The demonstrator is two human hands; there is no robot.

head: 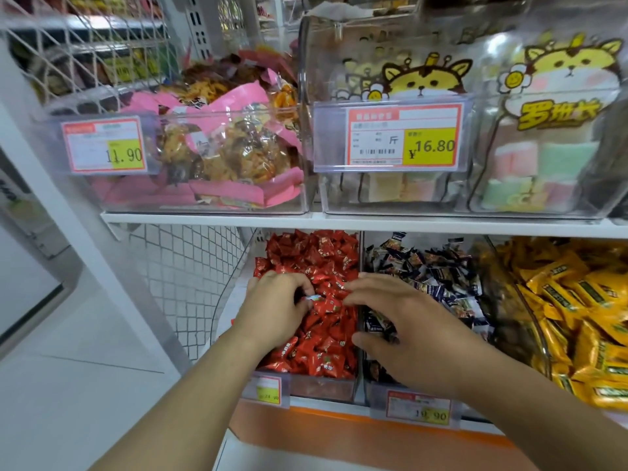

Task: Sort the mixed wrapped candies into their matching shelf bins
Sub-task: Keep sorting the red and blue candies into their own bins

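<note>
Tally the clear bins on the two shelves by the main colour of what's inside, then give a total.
Pink snack packs bin: 1
Pastel blocks bins: 2
Red candies bin: 1
Dark blue candies bin: 1
Yellow packs bin: 1
Total: 6

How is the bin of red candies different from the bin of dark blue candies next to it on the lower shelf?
The red candy bin holds red wrappers nearly all alike; the dark blue candy bin holds dark blue and white wrappers. The left hand pinches a small light wrapper over the red bin, while the right hand spreads over the divider and the blue bin. Both are clear bins with front price tags.
</note>
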